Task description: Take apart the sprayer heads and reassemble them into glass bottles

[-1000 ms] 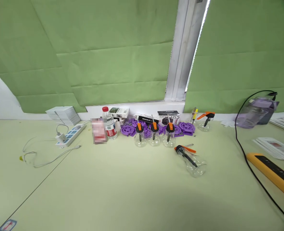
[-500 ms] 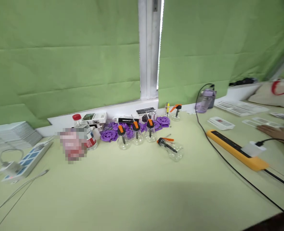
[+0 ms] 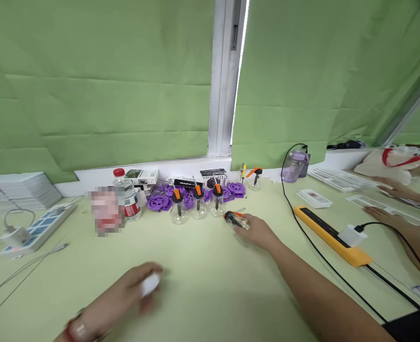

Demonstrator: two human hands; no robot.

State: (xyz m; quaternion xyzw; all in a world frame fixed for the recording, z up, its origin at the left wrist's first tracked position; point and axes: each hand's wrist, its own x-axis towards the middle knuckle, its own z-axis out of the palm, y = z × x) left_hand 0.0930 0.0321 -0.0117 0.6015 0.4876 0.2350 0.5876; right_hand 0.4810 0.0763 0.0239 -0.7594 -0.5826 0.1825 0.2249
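Note:
My right hand (image 3: 257, 232) is wrapped round a small glass bottle (image 3: 241, 221) with a black and orange top, lying on its side on the table. At the lower left, my left hand (image 3: 133, 287) is closed round a small white object (image 3: 150, 284), blurred by motion; what it is I cannot tell. Behind them stand three clear glass bottles (image 3: 179, 213) with black and orange tops and thin spouts. Purple plastic pieces (image 3: 159, 203) lie behind these. Another such bottle (image 3: 254, 183) stands farther back, near the wall.
At left are a white power strip (image 3: 41, 233), cables and a red-capped water bottle (image 3: 131, 204). A yellow power strip (image 3: 332, 235) and a black cable lie at right. Beyond, another person's hands (image 3: 391, 218) rest over white flat pieces (image 3: 391, 209). A purple bottle (image 3: 295, 166) stands near the wall.
Both my hands have come into view. My right hand has taken hold of the lying glass bottle. More of the other person's hands and arms shows at the right.

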